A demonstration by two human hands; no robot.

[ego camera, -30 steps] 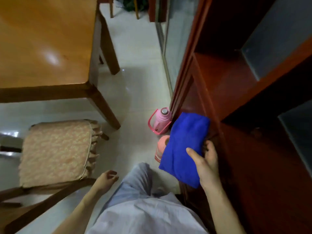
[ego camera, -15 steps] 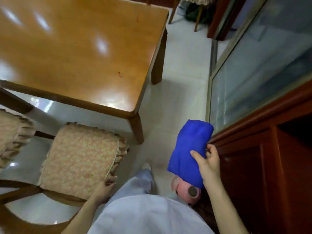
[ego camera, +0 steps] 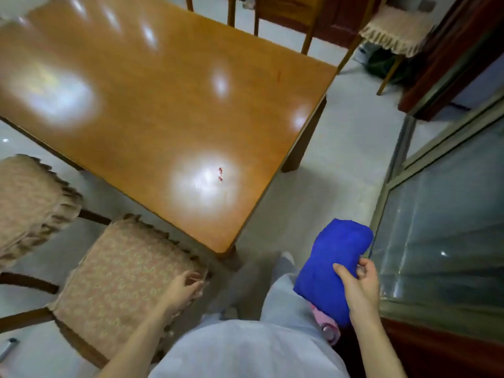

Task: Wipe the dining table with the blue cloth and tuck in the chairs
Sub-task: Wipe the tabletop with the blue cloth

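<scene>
Two cushioned seats on the left. One chair cushion (ego camera: 30, 203), beige and fringed, is cut by the left frame edge. The second chair (ego camera: 122, 271) is just right of it, pulled out from the table's near long edge, with its seat's far corner near that edge and dark wood frame showing under the seat. Small grey object (ego camera: 8, 347) on the floor (ego camera: 341, 148) at bottom left, too blurred to name.

Left hand (ego camera: 182, 289) rests on the near right corner of the second chair's cushion. Its fingers are loosely extended over the fringe, with nothing clasped as far as the blur allows.

Dining table (ego camera: 152, 105) fills upper left and centre, glossy orange-brown wood with glare patches. Small red marks (ego camera: 220, 174) on the top, toward its near right corner. Wooden chair (ego camera: 272, 12) at the table's far edge, only legs and rails in view.

Blue cloth (ego camera: 332, 263) is folded into a thick pad and is off the table. It is in the air just right of the table's near right corner, over the floor and the grey trouser leg (ego camera: 283, 290). Right hand (ego camera: 360, 290) holds it, thumb pressed on the cloth's upper face and fingers curled behind its right edge.

Pink flask (ego camera: 327, 323) sits below the cloth, partly hidden by it. Glass-fronted cabinet (ego camera: 441, 227) on the right, close beside the cloth. Fringed-cushion chair (ego camera: 398, 28) at top right, well apart from the table's far right corner.
</scene>
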